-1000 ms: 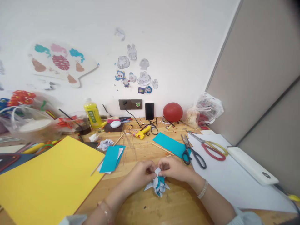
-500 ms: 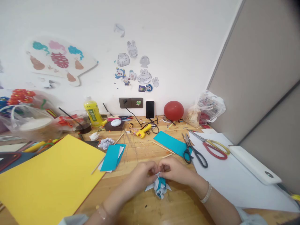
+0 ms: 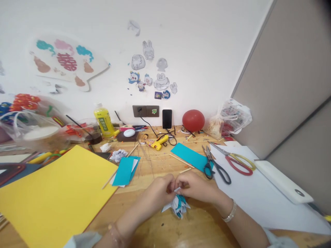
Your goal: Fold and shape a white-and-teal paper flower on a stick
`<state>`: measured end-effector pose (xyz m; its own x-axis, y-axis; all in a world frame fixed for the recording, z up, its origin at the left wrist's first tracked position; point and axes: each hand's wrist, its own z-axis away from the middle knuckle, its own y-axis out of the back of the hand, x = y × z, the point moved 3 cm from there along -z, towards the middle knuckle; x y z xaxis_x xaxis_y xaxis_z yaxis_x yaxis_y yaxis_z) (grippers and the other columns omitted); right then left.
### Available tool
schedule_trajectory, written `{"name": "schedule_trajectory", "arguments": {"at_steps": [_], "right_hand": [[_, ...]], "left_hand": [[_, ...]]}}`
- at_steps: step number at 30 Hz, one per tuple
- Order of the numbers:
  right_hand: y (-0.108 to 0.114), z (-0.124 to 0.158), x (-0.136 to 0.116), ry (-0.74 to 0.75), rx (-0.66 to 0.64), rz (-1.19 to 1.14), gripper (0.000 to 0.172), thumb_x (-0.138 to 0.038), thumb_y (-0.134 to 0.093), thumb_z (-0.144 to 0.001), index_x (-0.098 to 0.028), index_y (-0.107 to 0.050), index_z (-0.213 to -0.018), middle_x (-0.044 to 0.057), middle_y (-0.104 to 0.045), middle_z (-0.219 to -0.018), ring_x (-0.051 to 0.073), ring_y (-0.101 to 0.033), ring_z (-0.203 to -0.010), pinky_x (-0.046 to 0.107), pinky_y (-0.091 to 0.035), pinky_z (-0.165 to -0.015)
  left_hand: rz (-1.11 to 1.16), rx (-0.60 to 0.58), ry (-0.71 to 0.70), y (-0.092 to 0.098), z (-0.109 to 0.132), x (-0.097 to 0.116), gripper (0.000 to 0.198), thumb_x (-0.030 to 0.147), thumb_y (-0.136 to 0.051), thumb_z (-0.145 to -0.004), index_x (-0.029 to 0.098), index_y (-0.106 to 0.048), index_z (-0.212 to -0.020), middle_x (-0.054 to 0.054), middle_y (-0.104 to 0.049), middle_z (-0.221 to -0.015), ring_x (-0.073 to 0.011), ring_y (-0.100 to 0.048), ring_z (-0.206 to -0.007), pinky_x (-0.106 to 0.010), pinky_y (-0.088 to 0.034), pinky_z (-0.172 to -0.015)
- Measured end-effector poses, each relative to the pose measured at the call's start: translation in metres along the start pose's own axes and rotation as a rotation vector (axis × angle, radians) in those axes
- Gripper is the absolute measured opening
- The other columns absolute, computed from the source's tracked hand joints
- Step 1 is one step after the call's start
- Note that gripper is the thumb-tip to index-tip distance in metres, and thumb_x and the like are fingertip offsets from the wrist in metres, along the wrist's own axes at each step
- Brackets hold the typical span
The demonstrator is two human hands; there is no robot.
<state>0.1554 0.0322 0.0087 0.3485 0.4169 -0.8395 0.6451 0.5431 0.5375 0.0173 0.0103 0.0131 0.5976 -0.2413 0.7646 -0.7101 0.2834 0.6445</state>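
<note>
A folded paper flower (image 3: 179, 206) in blue and white, with pointed petals, rests low over the wooden table in the middle. My left hand (image 3: 165, 187) pinches its upper edge from the left. Meeting it fingertip to fingertip, my right hand (image 3: 187, 186) pinches the same upper part from the right. A white petal tip shows just below the fingers; the exact grip points are partly hidden by the hands. Blue paper pieces (image 3: 123, 171) lie to the left, and black-handled scissors (image 3: 216, 167) lie to the right, partly over a blue paper strip (image 3: 190, 156).
A large yellow sheet (image 3: 59, 193) covers the left side. White paper (image 3: 258, 196) lies at right under red-and-yellow-handled scissors (image 3: 239, 162) and a long white device (image 3: 283, 182). Behind stand a yellow glue gun (image 3: 160, 142), a phone (image 3: 167, 119), a red balloon (image 3: 193, 120) and a yellow bottle (image 3: 104, 122).
The view has shifted slightly. Both hands stay together at the paper flower's top, and the flower has turned a little, with its petals showing from a different angle.
</note>
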Motion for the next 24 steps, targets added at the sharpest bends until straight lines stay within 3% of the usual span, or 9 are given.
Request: {"name": "schedule_trajectory", "arguments": {"at_steps": [5,11,13,15,21,24], "right_hand": [[-0.001,0.002,-0.012,0.053,0.042,0.204,0.012,-0.009,-0.058,-0.074,-0.019,-0.064,-0.069,-0.001,-0.064,-0.068,0.014,-0.057,-0.067,0.021,-0.041,-0.061],[0.006,0.003,-0.011,-0.015,0.187,0.044,0.008,-0.014,-0.062,-0.074,-0.017,-0.068,-0.07,0.0,-0.068,-0.07,0.014,-0.061,-0.065,0.022,-0.043,-0.06],[0.007,0.003,-0.011,-0.038,0.249,0.025,0.008,-0.013,-0.062,-0.073,-0.017,-0.068,-0.071,0.001,-0.068,-0.07,0.015,-0.062,-0.066,0.022,-0.044,-0.06],[0.007,0.003,-0.013,-0.03,0.295,0.077,0.009,-0.013,-0.062,-0.074,-0.018,-0.069,-0.071,0.001,-0.069,-0.07,0.016,-0.062,-0.067,0.023,-0.044,-0.061],[0.006,0.004,-0.032,0.091,0.362,0.204,0.012,-0.016,-0.059,-0.08,-0.02,-0.069,-0.074,0.003,-0.069,-0.079,0.016,-0.06,-0.076,0.027,-0.043,-0.072],[0.004,0.006,-0.038,0.103,0.392,0.287,0.019,-0.019,-0.056,-0.083,-0.019,-0.066,-0.068,0.003,-0.065,-0.072,0.016,-0.057,-0.072,0.028,-0.043,-0.068]], "left_hand": [[0.131,-0.009,0.076,0.0,-0.003,-0.006,0.01,0.014,-0.056,-0.06,0.018,-0.047,-0.063,0.007,-0.048,-0.054,-0.0095,-0.044,-0.051,-0.02,-0.029,-0.047],[0.671,-0.132,0.275,0.002,-0.002,-0.009,0.024,0.029,-0.054,-0.07,0.018,-0.054,-0.092,0.003,-0.061,-0.07,-0.0134,-0.057,-0.063,-0.024,-0.043,-0.059],[0.67,-0.094,0.261,0.0,-0.004,-0.011,0.019,0.033,-0.054,-0.071,0.017,-0.058,-0.079,0.003,-0.059,-0.066,-0.0124,-0.055,-0.062,-0.023,-0.041,-0.059],[0.6,0.013,0.223,-0.003,-0.008,-0.015,0.027,0.042,-0.057,-0.069,0.015,-0.056,-0.065,0.005,-0.051,-0.055,-0.0106,-0.049,-0.055,-0.021,-0.036,-0.052],[0.561,0.208,0.207,-0.007,-0.018,-0.025,0.032,0.048,-0.052,-0.069,0.018,-0.047,-0.061,0.008,-0.039,-0.047,-0.0084,-0.036,-0.043,-0.02,-0.029,-0.043],[0.536,0.294,0.184,-0.006,-0.019,-0.023,0.03,0.045,-0.052,-0.069,0.019,-0.044,-0.056,0.008,-0.038,-0.048,-0.0094,-0.037,-0.045,-0.021,-0.029,-0.044]]}}
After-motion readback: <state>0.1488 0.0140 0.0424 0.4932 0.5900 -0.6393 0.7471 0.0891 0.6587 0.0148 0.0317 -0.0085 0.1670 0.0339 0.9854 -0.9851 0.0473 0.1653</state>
